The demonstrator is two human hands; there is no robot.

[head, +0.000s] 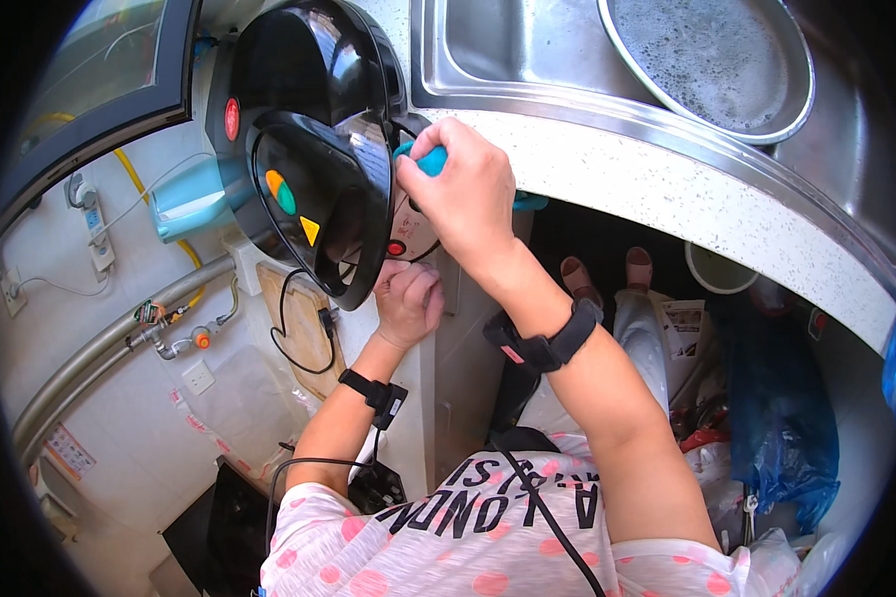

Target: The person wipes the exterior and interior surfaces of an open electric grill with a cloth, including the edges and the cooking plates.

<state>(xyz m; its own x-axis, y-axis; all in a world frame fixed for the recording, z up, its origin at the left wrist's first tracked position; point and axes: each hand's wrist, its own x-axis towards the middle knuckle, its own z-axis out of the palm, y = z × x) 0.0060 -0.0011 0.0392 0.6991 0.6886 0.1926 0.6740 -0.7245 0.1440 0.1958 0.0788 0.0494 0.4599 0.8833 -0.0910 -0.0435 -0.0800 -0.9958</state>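
A glossy black countertop appliance (328, 179) stands before me at the counter's left end, with a pale front panel (412, 227) bearing a red button. In my right hand (467, 190) a teal cloth (431, 160) is pinched between thumb and fingers, close to the top of that panel. My left hand (409, 302) is curled at the appliance's lower edge, just below the red button. Whether its fingers grip that edge is hidden. A black power cord with its plug (327, 321) hangs beside the left hand.
At upper right, a metal basin (709, 67) of sudsy water sits in the steel sink (508, 45). The speckled counter edge (642, 183) curves along the right. Pipes (119, 321), a power strip (95, 224) and a light-blue plastic container (188, 198) are at left. A blue plastic bag (784, 425) lies lower right.
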